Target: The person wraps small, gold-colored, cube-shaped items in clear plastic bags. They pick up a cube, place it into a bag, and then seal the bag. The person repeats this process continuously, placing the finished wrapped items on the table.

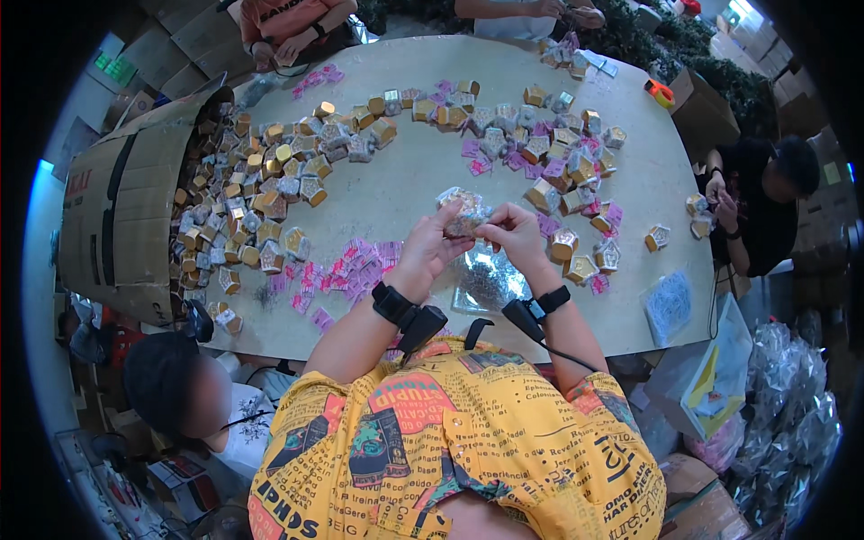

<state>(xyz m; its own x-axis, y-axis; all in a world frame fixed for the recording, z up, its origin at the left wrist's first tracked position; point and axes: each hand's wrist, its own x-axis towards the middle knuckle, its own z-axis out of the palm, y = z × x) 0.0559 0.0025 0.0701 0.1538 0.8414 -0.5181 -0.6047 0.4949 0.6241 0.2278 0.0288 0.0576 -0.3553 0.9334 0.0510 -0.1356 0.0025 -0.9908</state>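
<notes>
Above the middle of the table, my left hand (434, 243) is closed around a small glittery, pentagon-shaped ornament (463, 207) in pale and gold-brown tones. At the ornament's right edge, the thumb and fingers of my right hand (515, 236) are pinched together; what they grip is too small to make out. Under my hands lies a clear plastic bag (486, 286) with fine silvery contents. Left of it, many small pink printed tags (355, 270) are spread near my left wrist.
Gold and white house-shaped pieces (270, 202) spill from a large cardboard box (126, 202) at left. More pieces with pink tags (562, 148) lie at right. A clear bag (668, 309) and orange-handled tool (660, 93) rest near the table's (396, 193) right side. Co-workers surround it.
</notes>
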